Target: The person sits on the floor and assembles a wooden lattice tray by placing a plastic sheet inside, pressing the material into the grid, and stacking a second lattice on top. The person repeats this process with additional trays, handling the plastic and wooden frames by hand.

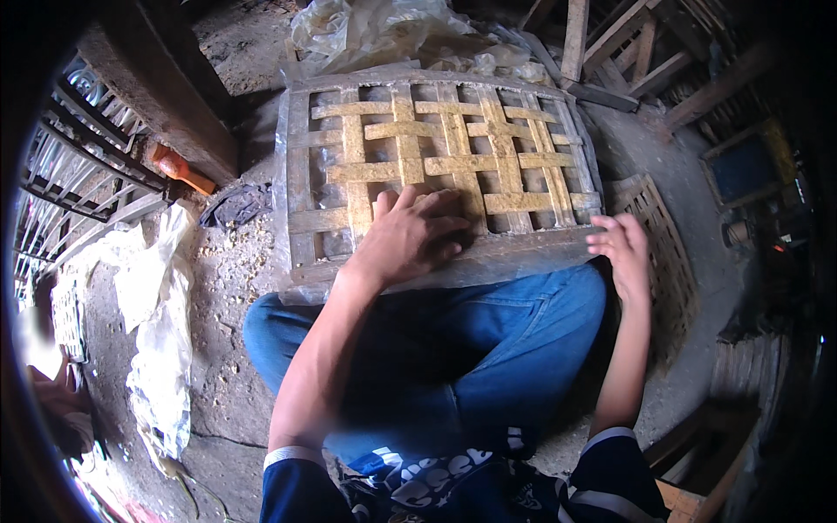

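From the head view, the woven frame [436, 174] rests against the person's knees. The left hand [410, 235] presses flat, fingers spread, on its lower strips; the right hand [621, 253] hovers open at the frame's right corner. Weaving looks underway; the next strip needs careful threading.

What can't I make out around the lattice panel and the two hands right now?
Head view only:
- Near edge of the woven lattice panel: covered by the left hand.
- Right hand: at the panel's right corner; whether it grips cannot be told.
- Orange-handled tool: its head is hidden in shadow under the beam.
- Right rim: too dark to read.
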The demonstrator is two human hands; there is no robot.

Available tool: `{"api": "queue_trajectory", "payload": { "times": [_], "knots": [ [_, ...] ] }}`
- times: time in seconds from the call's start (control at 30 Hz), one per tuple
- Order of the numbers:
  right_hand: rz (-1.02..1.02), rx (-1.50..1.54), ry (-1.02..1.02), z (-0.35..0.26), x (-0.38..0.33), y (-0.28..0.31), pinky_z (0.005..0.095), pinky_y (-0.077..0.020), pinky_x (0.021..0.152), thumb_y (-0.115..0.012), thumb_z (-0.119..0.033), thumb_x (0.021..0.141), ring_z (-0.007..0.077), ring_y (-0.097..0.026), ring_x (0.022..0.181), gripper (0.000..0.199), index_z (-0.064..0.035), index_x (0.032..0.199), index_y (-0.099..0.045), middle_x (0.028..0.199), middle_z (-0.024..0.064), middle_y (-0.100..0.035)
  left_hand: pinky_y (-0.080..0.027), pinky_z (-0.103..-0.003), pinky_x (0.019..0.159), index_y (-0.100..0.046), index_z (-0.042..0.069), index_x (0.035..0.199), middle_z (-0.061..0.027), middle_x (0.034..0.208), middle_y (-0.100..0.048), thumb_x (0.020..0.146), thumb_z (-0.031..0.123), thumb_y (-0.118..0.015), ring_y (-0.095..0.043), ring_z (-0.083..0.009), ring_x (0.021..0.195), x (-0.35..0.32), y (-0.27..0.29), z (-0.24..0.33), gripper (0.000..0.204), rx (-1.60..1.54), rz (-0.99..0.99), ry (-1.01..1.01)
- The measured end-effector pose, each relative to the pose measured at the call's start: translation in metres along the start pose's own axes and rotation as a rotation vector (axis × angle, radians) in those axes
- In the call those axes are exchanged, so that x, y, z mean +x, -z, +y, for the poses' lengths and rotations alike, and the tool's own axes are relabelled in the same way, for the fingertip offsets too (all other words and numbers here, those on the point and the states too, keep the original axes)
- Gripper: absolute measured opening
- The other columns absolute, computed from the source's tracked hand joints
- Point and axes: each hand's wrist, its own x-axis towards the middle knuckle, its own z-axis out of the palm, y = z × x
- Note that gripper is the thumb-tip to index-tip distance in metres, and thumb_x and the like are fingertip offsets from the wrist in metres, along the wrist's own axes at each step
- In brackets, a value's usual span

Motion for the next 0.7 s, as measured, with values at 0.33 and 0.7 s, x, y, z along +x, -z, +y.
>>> {"api": "queue_trajectory", "payload": {
  "times": [0.33,0.7],
  "knots": [
    [0.23,-0.995,0.076,0.109,-0.128,0.129,0.0357,-0.0531,0.074,-0.053,0.011,0.08,0.0229,-0.068,0.073,0.021,-0.0052,0.09,-0.062,0.08,0.0126,-0.066,-0.038,-0.048,0.101,-0.07,0.029,0.129,0.0012,0.148,-0.052,0.094,0.042,-0.066,-0.047,-0.0275,0.127,0.001,0.003,0.004,0.037,0.016,-0.027,0.026],
    [0.296,-0.765,0.144,0.05,-0.033,0.079,0.0354,-0.0531,0.087,-0.075,-0.028,0.093,0.0239,-0.069,0.097,0.036,-0.002,0.118,-0.069,0.108,0.0134,-0.073,-0.037,-0.05,0.102,-0.07,0.027,0.129,0.0008,0.151,-0.05,0.093,0.041,-0.068,-0.044,-0.0284,0.132,0.001,0.003,-0.001,0.039,0.05,-0.048,0.011]
  ]
}}
